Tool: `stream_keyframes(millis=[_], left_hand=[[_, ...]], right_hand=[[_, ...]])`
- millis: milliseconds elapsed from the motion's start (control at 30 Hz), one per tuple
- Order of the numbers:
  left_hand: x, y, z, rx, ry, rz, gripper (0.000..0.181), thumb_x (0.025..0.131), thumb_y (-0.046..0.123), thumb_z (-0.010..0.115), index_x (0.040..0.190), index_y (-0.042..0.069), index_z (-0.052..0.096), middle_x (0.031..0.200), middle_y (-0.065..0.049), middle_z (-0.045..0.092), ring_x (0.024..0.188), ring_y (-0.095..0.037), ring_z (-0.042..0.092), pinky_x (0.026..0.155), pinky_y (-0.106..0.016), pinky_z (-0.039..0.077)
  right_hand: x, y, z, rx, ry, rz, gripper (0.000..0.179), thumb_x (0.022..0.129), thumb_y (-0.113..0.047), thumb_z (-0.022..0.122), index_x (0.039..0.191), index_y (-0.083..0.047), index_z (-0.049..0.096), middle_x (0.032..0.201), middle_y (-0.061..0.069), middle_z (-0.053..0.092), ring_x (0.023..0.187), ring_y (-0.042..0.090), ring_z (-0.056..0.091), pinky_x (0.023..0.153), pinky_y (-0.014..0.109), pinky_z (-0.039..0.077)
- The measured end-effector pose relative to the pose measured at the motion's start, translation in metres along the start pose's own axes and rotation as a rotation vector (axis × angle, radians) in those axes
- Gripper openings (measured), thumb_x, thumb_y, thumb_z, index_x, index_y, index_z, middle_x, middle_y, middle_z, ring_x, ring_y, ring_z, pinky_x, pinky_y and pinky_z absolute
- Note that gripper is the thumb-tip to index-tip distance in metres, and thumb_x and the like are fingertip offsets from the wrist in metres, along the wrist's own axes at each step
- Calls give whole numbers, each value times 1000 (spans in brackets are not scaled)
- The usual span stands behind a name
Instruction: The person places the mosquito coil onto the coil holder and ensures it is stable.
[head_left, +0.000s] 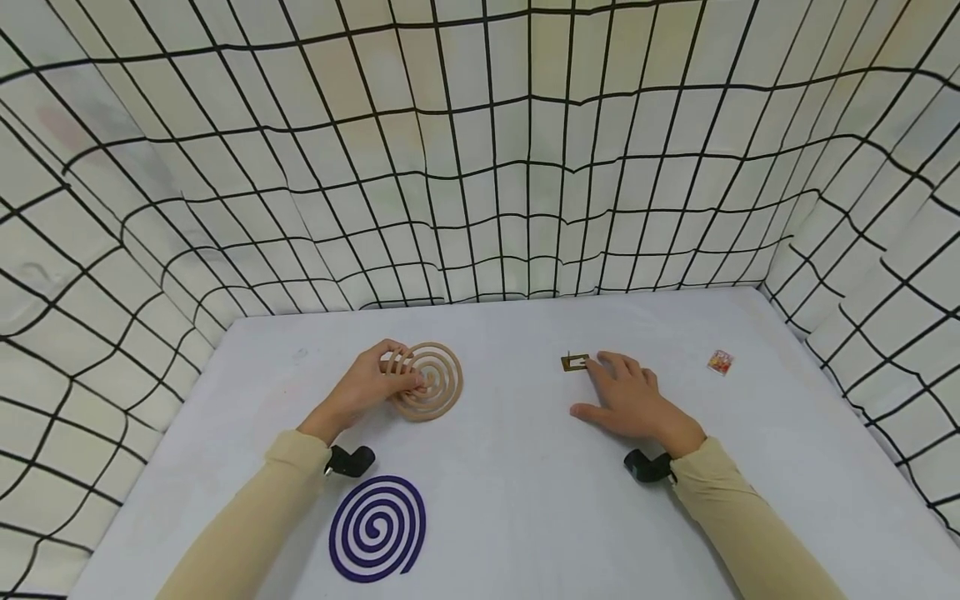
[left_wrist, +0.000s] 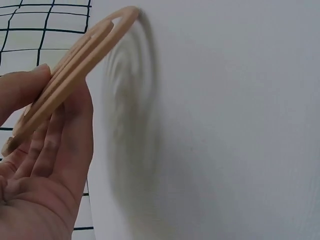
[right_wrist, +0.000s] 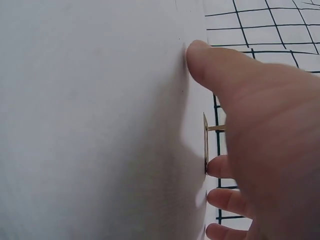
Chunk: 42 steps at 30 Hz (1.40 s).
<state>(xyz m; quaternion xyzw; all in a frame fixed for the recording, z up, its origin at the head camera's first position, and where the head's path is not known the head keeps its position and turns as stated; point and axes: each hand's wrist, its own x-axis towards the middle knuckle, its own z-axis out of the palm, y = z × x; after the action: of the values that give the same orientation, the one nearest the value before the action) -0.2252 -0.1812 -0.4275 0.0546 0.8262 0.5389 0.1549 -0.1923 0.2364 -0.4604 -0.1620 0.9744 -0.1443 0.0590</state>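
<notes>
My left hand [head_left: 369, 381] pinches a tan mosquito coil [head_left: 447, 392] between thumb and fingers. In the left wrist view the coil [left_wrist: 82, 62] is tilted, held off the tabletop, with its shadow falling beside it. My right hand [head_left: 628, 400] rests palm down with its fingers spread. Its index fingertip touches the edge of a small flat brass-coloured metal coil stand [head_left: 567, 364]. From the right wrist the stand [right_wrist: 205, 142] lies flat with a thin prong sticking up, partly hidden by the hand. A purple mosquito coil [head_left: 375, 529] lies flat near the left forearm.
A small red and yellow printed packet [head_left: 721, 362] lies on the right part of the white-covered table [head_left: 510, 467]. Black netting [head_left: 491, 171] over white sheeting rises behind the table and along both sides. A black wrist camera sits on each wrist.
</notes>
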Motion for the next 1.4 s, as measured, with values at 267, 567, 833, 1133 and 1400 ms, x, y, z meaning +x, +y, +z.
stream_keyframes(millis=[267,567,833,1133,1400], left_hand=[[1,7,6,-58,28,-9,50,96,17,75,132,-1,47,100,-7,73,84,-9,74,71,-25,59],[7,19,20,-216,6,-15,33,97,15,73,110,4,46,88,4,74,81,-6,76,70,-23,60],[13,28,30,-279,8,-29,36,97,16,73,116,3,45,90,5,75,83,-6,76,73,-24,61],[16,39,45,-364,-8,-48,49,98,14,72,137,1,47,95,4,76,84,-7,75,77,-26,63],[22,43,55,-372,11,-57,35,99,16,71,125,6,50,91,4,78,79,-7,76,73,-25,62]], right_hand=[[0,7,-3,55,4,-26,79,98,-56,62,155,-4,44,161,28,36,148,54,34,114,74,32],[-2,11,-5,69,10,-48,77,98,-55,63,153,-3,47,161,30,37,148,55,34,115,74,32],[-2,3,-2,47,22,-43,79,98,-54,65,154,-3,44,161,30,36,149,56,32,116,75,30],[0,-4,7,22,-2,-47,86,95,-61,64,157,-6,41,164,26,32,152,52,28,115,74,30],[0,-9,6,15,-7,-56,85,96,-61,64,157,-6,41,163,26,33,152,51,29,116,73,30]])
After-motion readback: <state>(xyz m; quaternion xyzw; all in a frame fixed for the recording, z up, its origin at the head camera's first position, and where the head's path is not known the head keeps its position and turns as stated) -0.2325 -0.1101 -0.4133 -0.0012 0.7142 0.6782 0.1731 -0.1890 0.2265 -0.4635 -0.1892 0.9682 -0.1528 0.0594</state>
